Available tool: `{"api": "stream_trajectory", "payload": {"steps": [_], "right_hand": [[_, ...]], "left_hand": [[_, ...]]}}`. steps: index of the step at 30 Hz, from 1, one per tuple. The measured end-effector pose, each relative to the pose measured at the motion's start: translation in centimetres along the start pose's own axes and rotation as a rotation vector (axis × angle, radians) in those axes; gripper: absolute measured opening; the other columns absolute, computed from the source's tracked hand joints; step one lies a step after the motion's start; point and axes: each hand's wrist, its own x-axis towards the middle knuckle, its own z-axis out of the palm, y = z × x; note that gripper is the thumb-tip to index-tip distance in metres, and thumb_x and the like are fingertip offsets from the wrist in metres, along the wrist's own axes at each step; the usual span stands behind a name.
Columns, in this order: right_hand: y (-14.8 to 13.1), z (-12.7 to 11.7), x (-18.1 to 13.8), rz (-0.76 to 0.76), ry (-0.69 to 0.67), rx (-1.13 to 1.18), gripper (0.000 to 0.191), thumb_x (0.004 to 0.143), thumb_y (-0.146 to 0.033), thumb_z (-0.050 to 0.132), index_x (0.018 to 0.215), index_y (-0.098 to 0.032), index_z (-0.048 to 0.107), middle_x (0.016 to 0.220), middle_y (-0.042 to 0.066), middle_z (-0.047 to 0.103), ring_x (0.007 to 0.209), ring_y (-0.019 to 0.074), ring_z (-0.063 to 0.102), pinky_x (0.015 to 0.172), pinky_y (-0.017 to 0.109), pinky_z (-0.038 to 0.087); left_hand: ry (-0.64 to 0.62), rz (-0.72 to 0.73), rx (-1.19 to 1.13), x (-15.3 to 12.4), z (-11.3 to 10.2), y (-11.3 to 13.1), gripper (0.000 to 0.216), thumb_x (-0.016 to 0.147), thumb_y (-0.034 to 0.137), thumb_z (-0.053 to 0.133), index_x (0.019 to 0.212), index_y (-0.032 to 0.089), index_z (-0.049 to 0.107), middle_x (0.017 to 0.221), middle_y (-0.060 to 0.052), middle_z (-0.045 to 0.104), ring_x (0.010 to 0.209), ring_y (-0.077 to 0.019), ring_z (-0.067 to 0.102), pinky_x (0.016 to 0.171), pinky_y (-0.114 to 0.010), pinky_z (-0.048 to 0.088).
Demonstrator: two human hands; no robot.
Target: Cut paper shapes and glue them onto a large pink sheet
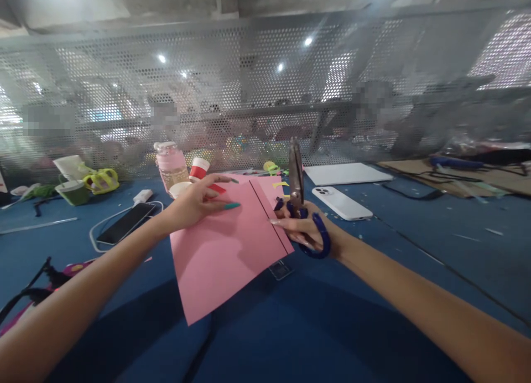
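Observation:
A pink sheet of paper (pixel 224 250) with a dark straight line near its right edge is held tilted above the blue table. My left hand (pixel 201 203), with green nails, grips its upper left part, thumb on the near face; some fingertips are hidden. A pair of scissors (pixel 296 172) with dark blue handles is in my right hand (pixel 305 228), blades pointing up. The same hand's fingertips touch the sheet's right edge by the line. Behind the sheet lies more pink paper (pixel 271 185) with small yellow pieces.
Behind my left hand stand a pink bottle (pixel 172 164) and a red-and-white cup (pixel 199 167). A black phone (pixel 126 223) with a white cable lies left, near a green cup (pixel 73 192). At right are a white phone (pixel 342 202), a white laptop-like slab (pixel 346 174) and cardboard (pixel 435 175).

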Motion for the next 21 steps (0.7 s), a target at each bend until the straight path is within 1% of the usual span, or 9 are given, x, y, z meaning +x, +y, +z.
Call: {"api": "stream_trajectory", "payload": {"steps": [2,4,7,9,11,13,16,18,21], "right_hand": [[0.1,0.2,0.0,0.010,0.026,-0.030,0.041,0.053,-0.029,0.077,0.057,-0.021,0.037,0.035,-0.013,0.037,0.024,0.0020,0.031,0.024,0.014,0.020],[0.2,0.3,0.0,0.015,0.023,-0.035,0.041,0.055,-0.030,0.076,0.055,-0.021,0.036,0.031,-0.013,0.036,0.022,0.0023,0.029,0.023,0.014,0.019],[0.1,0.3,0.0,0.023,-0.032,-0.008,0.040,0.058,-0.032,0.074,0.053,-0.021,0.036,0.027,-0.012,0.036,0.020,0.0019,0.026,0.023,0.014,0.018],[0.1,0.3,-0.1,0.017,-0.071,-0.008,0.038,0.061,-0.033,0.072,0.052,-0.020,0.037,0.026,-0.012,0.035,0.019,0.0017,0.026,0.024,0.014,0.020],[0.1,0.3,-0.2,0.009,-0.082,-0.026,0.039,0.062,-0.034,0.071,0.051,-0.020,0.036,0.026,-0.012,0.035,0.019,0.0019,0.027,0.024,0.014,0.021],[0.2,0.4,-0.3,0.016,-0.067,-0.035,0.039,0.059,-0.034,0.072,0.053,-0.020,0.036,0.028,-0.012,0.035,0.020,0.0023,0.029,0.023,0.014,0.022],[0.5,0.7,-0.3,0.048,-0.040,-0.023,0.041,0.052,-0.033,0.077,0.058,-0.021,0.037,0.033,-0.014,0.038,0.021,0.0029,0.031,0.022,0.013,0.023],[0.7,0.8,-0.3,0.054,-0.032,-0.019,0.042,0.052,-0.033,0.077,0.059,-0.021,0.037,0.033,-0.014,0.038,0.021,0.0032,0.031,0.022,0.013,0.022],[1.0,0.9,-0.2,0.037,-0.028,-0.020,0.042,0.054,-0.033,0.076,0.056,-0.021,0.036,0.030,-0.014,0.035,0.020,0.0030,0.030,0.022,0.013,0.021]], "left_hand": [[-0.028,0.002,0.030,0.2,0.2,-0.4,0.032,0.072,0.030,0.064,0.101,0.017,0.059,0.063,0.001,0.061,0.053,-0.0105,0.052,0.046,-0.021,0.034],[-0.063,0.006,0.071,0.3,0.2,-0.8,0.017,0.075,0.032,0.060,0.081,0.016,0.060,0.061,0.002,0.055,0.049,-0.0081,0.046,0.044,-0.021,0.030],[-0.130,-0.021,0.156,0.3,0.0,-0.8,0.023,0.078,0.035,0.055,0.066,0.016,0.057,0.055,0.004,0.045,0.045,-0.0064,0.036,0.042,-0.022,0.023],[-0.192,-0.045,0.197,0.2,0.0,-0.5,0.024,0.078,0.035,0.054,0.065,0.015,0.058,0.054,0.004,0.043,0.046,-0.0063,0.034,0.043,-0.023,0.022],[-0.270,-0.058,0.200,0.1,0.1,-0.1,0.023,0.078,0.034,0.054,0.068,0.015,0.060,0.059,0.003,0.049,0.051,-0.0069,0.039,0.045,-0.022,0.026],[-0.318,-0.059,0.184,-0.1,0.3,0.2,0.021,0.078,0.032,0.054,0.071,0.014,0.062,0.067,0.001,0.055,0.057,-0.0080,0.045,0.049,-0.021,0.031],[-0.328,-0.028,0.219,-0.1,0.6,0.3,0.023,0.080,0.033,0.051,0.068,0.014,0.060,0.064,0.001,0.052,0.057,-0.0081,0.044,0.050,-0.021,0.031],[-0.338,-0.018,0.262,-0.1,0.6,0.4,0.027,0.081,0.035,0.049,0.066,0.014,0.058,0.061,0.002,0.049,0.055,-0.0083,0.043,0.049,-0.021,0.031],[-0.361,-0.066,0.312,-0.2,0.6,0.5,0.028,0.080,0.041,0.052,0.076,0.015,0.060,0.071,-0.001,0.058,0.062,-0.0114,0.051,0.054,-0.022,0.036]]}}
